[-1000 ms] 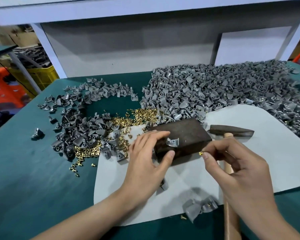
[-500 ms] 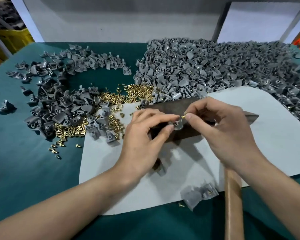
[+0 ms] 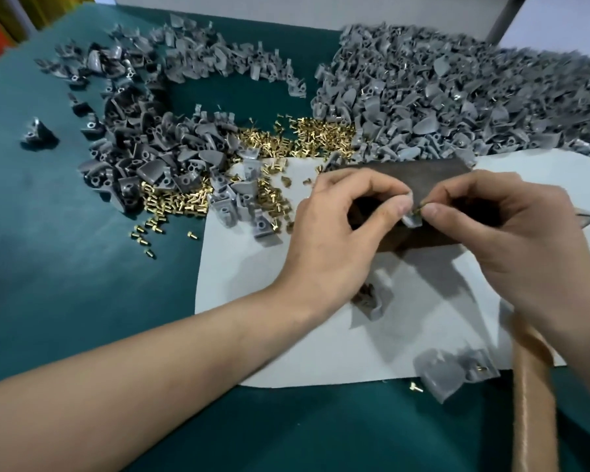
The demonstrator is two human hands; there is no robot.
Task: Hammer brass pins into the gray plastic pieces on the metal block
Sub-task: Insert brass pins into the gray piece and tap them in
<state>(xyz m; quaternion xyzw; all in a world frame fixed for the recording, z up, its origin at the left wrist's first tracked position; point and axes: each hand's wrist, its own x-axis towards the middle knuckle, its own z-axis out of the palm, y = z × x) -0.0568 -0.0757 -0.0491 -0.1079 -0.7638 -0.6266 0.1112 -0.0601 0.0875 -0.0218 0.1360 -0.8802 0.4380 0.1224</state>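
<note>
I had the left grip (image 3: 334,226) curled over the metal block (image 3: 433,175). Its thumb and forefinger pinched the gray plastic piece (image 3: 411,220), which sat on the block's top near its six o'clock edge. The right grip (image 3: 511,240) came in from three o'clock, thumb and forefinger closed on one brass pin (image 3: 417,210). The pin's tip was at the piece, but I could not tell whether it had entered the hole. The block lay on the white sheet (image 3: 286,318), toward one o'clock from the sheet's middle.

I judged the piece light, stiff and a little slick, so likely to skate on bare metal. It wanted pinching by its side walls, with the fingers kept clear of the hole. The pin was tiny, hard and easy to drop or roll, best held by the shank just under the head. The block looked heavy enough to stay put unaided.

A second earlier the right grip had held the pin apart from the piece, off the block's four o'clock edge, while the left fingers lay flatter over the piece. Half a second earlier the pin had already reached the piece, and it had hardly shifted since. The hammer (image 3: 532,386) lay unmoved under the right wrist, its handle running to five o'clock. On the worktop (image 3: 65,267), the loose pins (image 3: 286,137) at eleven o'clock of the block and the heap of gray pieces (image 3: 457,97) at twelve looked unchanged.
</note>
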